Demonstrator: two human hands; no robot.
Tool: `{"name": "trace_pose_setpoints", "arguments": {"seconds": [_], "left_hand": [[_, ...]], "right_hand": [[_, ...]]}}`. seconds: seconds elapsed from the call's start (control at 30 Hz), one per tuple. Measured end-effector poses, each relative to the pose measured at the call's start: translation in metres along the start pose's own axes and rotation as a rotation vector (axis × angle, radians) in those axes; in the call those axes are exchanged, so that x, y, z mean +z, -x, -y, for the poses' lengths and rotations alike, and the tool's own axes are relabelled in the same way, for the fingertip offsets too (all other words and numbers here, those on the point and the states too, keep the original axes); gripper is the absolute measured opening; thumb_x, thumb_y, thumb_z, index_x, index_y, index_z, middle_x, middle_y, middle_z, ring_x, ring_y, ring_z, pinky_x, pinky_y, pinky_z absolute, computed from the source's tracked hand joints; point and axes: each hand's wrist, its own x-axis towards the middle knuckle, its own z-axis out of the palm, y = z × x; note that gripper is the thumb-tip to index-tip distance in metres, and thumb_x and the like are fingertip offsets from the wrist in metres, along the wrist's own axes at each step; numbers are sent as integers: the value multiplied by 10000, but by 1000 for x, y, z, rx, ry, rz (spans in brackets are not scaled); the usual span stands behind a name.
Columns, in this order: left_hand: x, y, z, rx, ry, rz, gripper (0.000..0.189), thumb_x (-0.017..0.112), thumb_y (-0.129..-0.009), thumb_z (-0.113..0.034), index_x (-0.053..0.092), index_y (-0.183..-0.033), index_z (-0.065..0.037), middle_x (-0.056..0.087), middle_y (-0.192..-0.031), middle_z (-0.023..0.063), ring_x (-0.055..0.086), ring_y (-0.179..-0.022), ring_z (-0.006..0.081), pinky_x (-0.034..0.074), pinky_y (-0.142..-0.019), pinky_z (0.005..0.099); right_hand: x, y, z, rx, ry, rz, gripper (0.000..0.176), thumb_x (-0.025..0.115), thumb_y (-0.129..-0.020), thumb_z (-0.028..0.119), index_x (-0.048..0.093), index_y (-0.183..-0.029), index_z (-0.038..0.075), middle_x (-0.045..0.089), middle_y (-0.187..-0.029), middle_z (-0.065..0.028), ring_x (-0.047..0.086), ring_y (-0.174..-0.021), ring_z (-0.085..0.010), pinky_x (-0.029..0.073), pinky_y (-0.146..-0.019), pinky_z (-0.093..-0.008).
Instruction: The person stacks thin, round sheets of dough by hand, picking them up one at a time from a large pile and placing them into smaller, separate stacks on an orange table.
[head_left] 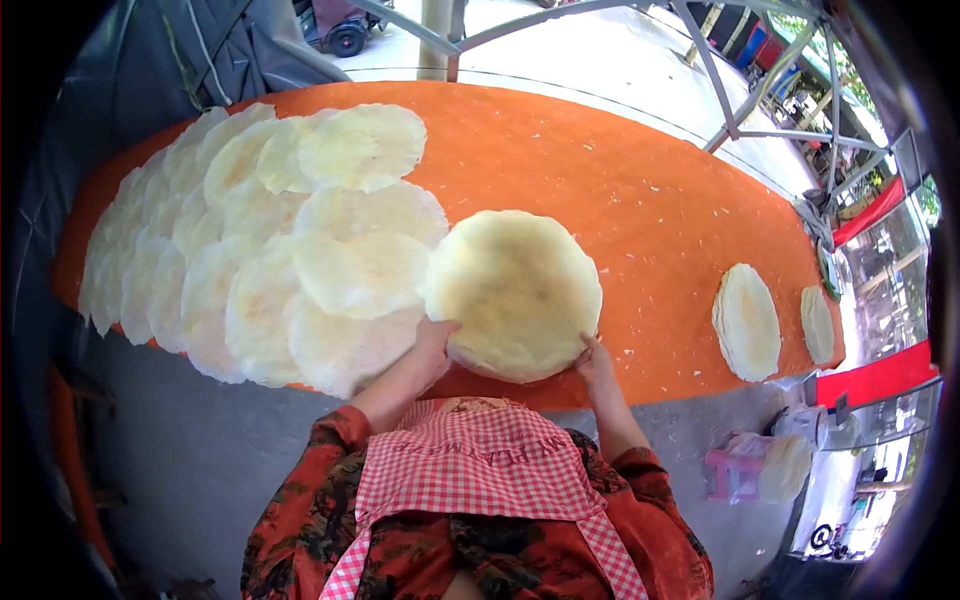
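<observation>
A thick round of thin pale flatbreads [513,298], seemingly a stack, is right in front of me over the orange table. At its lower left edge my left hand [433,345] grips the rim with the fingers partly hidden beneath. On the opposite side my right hand [594,360] pinches the lower right rim between thumb and fingers. Many overlapping thin flatbread sheets [365,270] are spread over the left part of the table, and the nearest ones reach up to the held stack and my left forearm.
The orange tabletop [640,215] is dotted with small white scraps. Toward its right end lie a flatbread stack [746,323] and a smaller one [817,326]. Below that end, a pink stool [733,473] stands on the floor beside another pale round stack [785,468]. Metal poles [705,75] rise behind the table.
</observation>
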Motion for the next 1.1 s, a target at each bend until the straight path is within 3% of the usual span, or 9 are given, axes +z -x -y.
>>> {"name": "trace_pose_setpoints", "arguments": {"seconds": [0.2,0.33,0.53,0.57,0.7,0.8,0.87,0.93,1.1], "left_hand": [[-10,-20,13,32,-31,93,524,584,-785,82,460,-1293,68,590,-1199,225,606,-1057,357,509,-917,446],[7,0,-1,-17,-110,45,562,567,-809,55,425,-1351,30,560,-1271,208,574,-1133,351,486,-961,464],[19,7,-4,-5,-169,-71,513,588,-790,62,463,-1287,54,582,-1224,208,600,-1071,348,517,-903,444],[12,2,-1,-3,-214,-31,466,588,-852,-44,465,-1295,33,598,-1216,179,609,-1062,318,519,-891,447],[57,45,-37,-74,185,78,495,492,-964,-364,459,-1323,-25,627,-1199,115,628,-1044,222,536,-859,438],[13,26,4,-94,122,161,543,485,-966,-385,412,-1379,-41,560,-1327,122,602,-1129,270,523,-900,455],[20,32,27,42,-170,-129,496,667,-850,-80,442,-1288,-16,609,-1176,155,631,-1039,292,542,-868,428],[22,26,34,71,-177,-181,518,670,-798,21,436,-1260,7,606,-1144,176,627,-1011,314,540,-851,418],[27,26,33,35,-239,-205,506,644,-794,34,423,-1249,5,585,-1146,194,613,-1001,319,541,-811,426]], "right_hand": [[-27,-56,66,260,80,232,372,615,-895,477,654,-993,121,636,-745,6,576,-670,-139,435,-569,-272],[34,-65,101,205,553,20,420,653,-861,481,659,-912,64,646,-753,-49,562,-548,-169,411,-439,-316],[31,-83,90,201,608,196,327,704,-814,205,646,-1039,-26,686,-896,-149,661,-685,-244,513,-473,-357],[28,-89,81,135,494,153,268,673,-789,66,640,-1034,-35,680,-931,-167,669,-750,-265,551,-599,-373],[35,-49,87,60,365,19,300,647,-803,15,615,-1095,-45,670,-1016,-160,664,-862,-268,557,-740,-385],[3,-16,54,-13,253,-39,371,642,-821,7,581,-1184,-41,656,-1102,-146,652,-952,-273,542,-823,-380],[-14,6,26,-120,303,-71,368,652,-847,84,585,-1190,-30,654,-1115,-131,645,-972,-249,527,-857,-372],[-16,2,44,-23,175,22,387,667,-854,163,596,-1180,-31,658,-1111,-126,640,-984,-240,518,-874,-366],[3,-41,104,227,271,29,493,682,-856,310,603,-1166,-65,665,-1097,-148,639,-987,-248,511,-877,-359]]}}
